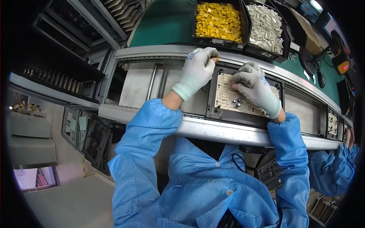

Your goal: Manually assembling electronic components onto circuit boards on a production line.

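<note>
Both hands wear white gloves with bare fingertips. My left hand is closed in a pinch over the upper left corner of a black carrier frame. A small yellow block-shaped component shows between its fingertips. Set in the frame is a cream-coloured circuit board with several small parts on it, among them round black capacitors. My right hand is over the board's upper middle, fingers pinched together close to its surface. Whatever those fingers hold, if anything, is hidden by the hand.
The carrier sits on a conveyor with metal rails. Behind it are black bins of yellow components and pale grey-white components. A scanner-like device stands far right. Another carrier with a board and a co-worker's blue sleeve are rightward.
</note>
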Available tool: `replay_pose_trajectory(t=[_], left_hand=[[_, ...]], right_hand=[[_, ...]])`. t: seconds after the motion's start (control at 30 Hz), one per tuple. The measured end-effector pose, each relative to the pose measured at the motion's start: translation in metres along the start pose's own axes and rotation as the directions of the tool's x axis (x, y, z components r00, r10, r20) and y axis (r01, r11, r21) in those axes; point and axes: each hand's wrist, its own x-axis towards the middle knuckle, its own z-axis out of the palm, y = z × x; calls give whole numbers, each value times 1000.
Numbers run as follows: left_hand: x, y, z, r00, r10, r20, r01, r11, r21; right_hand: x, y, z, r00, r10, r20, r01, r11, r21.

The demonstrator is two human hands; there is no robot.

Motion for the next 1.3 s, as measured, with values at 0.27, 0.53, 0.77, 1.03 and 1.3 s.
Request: replay_pose_trajectory(t=[0.27,0.53,0.77,1.03,1.3], left_hand=[[2,-4,-2,987,149,-54,-141,981,132],[-2,-5,1,987,145,-71,-134,981,141],[-1,-6,1,993,119,-26,-115,984,136],[4,-6,2,989,144,-36,-141,987,83],[1,-6,-6,988,152,12,-152,984,89]], right_hand=[[1,3,8,999,39,7,-39,999,-10],[-2,4,4,998,-60,35,64,989,-132],[-5,6,6,999,-48,-20,45,987,-152],[-7,11,-5,986,-154,55,162,969,-185],[-17,12,-25,991,-63,-120,52,994,-97]])
